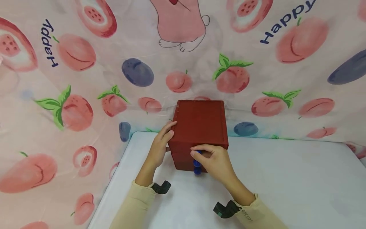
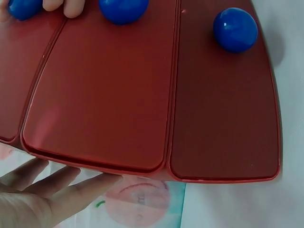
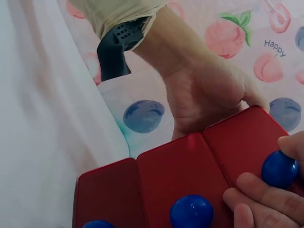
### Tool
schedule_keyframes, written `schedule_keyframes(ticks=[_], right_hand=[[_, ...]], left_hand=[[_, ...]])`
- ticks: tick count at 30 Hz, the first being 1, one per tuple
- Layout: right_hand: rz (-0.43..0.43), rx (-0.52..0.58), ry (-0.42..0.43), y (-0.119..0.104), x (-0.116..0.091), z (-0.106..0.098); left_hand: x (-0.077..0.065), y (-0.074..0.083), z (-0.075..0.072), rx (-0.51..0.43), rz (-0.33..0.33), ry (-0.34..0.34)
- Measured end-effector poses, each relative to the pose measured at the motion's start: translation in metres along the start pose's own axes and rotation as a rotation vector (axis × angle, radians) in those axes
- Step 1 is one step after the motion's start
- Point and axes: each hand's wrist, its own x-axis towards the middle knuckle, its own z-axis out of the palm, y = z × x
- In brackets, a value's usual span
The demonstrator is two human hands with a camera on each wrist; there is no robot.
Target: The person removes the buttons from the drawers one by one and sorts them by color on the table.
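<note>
A small dark red drawer cabinet (image 1: 200, 122) stands on the white table, its stacked drawers facing me. Each of the three drawer fronts has a round blue knob. My left hand (image 1: 157, 148) lies along the cabinet's left side with fingers extended, touching it. In the right wrist view, my right hand (image 3: 270, 206) pinches the top drawer's knob (image 3: 279, 168) between thumb and fingers. Below it show the middle knob (image 3: 191, 212) and, in the left wrist view, the bottom knob (image 2: 235, 30). All the drawer fronts look flush.
The white table (image 1: 286, 184) stretches to the right of the cabinet. Behind it hangs a pink cloth (image 1: 183, 60) printed with fruit, close to the cabinet's back. Both sleeves carry a black wrist device (image 1: 227, 209).
</note>
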Motion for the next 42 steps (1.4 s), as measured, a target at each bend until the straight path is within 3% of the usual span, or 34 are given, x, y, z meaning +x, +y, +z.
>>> schedule_keyframes(ticks=[24, 42], right_hand=[[-0.099, -0.025, -0.044, -0.004, -0.028, 0.002], [-0.084, -0.041, -0.050, -0.007, -0.051, 0.004]], left_hand=[[0.000, -0.004, -0.003, -0.031, 0.030, -0.012], [0.004, -0.006, -0.003, -0.029, 0.027, -0.016]])
